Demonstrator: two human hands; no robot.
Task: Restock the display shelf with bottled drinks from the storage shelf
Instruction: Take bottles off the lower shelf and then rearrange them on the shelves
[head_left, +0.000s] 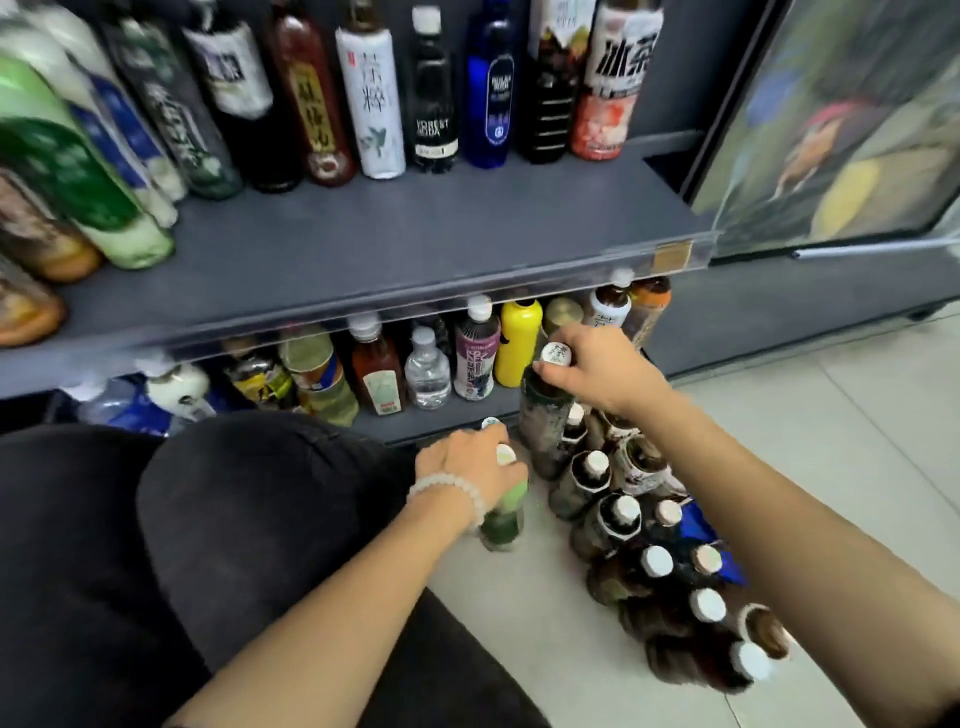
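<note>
Crouched low, dark-trousered knees (223, 519) filling the near foreground, both hands out over the floor stock: left hand (467, 462), beaded bracelet at the wrist, curled round the top of a green bottle (501, 525) standing on the floor tiles (857, 441); right hand (597, 371) clamped on the neck of a tall dark bottle (545, 426) at the head of a cluster of white-capped bottles (654, 561). Picking-up step, by the look of it, both bottles just short of the crowded bottom shelf (447, 421). Next calls for lifting each clear of its neighbours and standing it upright on a shelf, perhaps on the bare front of the upper shelf (363, 244).
</note>
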